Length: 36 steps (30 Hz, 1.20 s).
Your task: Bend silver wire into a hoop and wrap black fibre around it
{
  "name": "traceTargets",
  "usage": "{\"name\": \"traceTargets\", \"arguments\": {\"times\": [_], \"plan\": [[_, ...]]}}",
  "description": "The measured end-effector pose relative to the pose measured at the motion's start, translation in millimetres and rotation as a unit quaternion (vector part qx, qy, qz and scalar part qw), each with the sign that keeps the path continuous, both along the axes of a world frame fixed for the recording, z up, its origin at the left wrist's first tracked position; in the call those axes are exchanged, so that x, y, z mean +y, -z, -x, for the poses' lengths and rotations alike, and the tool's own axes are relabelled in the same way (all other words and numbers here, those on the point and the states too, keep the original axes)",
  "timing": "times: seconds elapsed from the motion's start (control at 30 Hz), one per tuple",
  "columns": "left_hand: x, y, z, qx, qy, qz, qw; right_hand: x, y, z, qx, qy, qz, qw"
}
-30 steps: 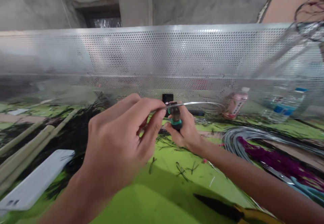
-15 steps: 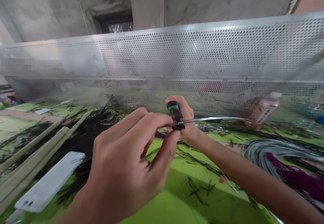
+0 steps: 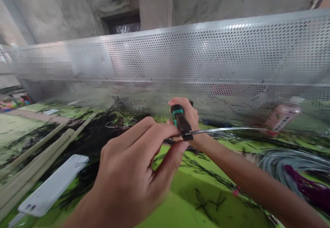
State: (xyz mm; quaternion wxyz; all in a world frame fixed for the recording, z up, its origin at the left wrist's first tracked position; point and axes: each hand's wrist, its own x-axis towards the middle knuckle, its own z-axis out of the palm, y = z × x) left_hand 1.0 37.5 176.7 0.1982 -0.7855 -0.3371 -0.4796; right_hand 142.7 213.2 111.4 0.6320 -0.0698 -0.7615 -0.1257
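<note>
My left hand point(image 3: 136, 166) is closed, thumb and forefinger pinching near the left end of a thin clear wire point(image 3: 221, 129). Behind it, my right hand point(image 3: 189, 113) wraps round a black and green hand tool point(image 3: 182, 120). The tool's dark jaws are at the wire, close to my left fingertips; a dark, patterned section of wire shows just right of them. From there the wire runs right towards a pink bottle point(image 3: 283, 118). My left fingers partly hide the tool's near side.
A perforated metal panel point(image 3: 167, 59) stands across the back. The green table point(image 3: 180, 207) bears black twig-like strands point(image 3: 87, 142), a white power strip point(image 3: 55, 186), pale rods point(image 3: 38, 156), coiled clear wire point(image 3: 273, 162) and purple strands point(image 3: 306, 186).
The view has shifted, so the background lies a little further right. The tool's jaws and my left fingertips sit slightly lower and further right. Both hands keep their holds.
</note>
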Motion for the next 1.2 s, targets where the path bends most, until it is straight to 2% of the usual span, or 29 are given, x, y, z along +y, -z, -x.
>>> {"name": "traceTargets", "arguments": {"times": [0.27,1.2], "plan": [[-0.8,0.1,0.6,-0.004,-0.012,0.001,1.000,3.1,2.3,2.7,-0.005,0.007,0.016,1.000],[-1.1,4.4,3.3,0.001,0.015,0.019,1.000,10.0,10.7,4.4,-0.033,0.009,0.060,0.998]]}}
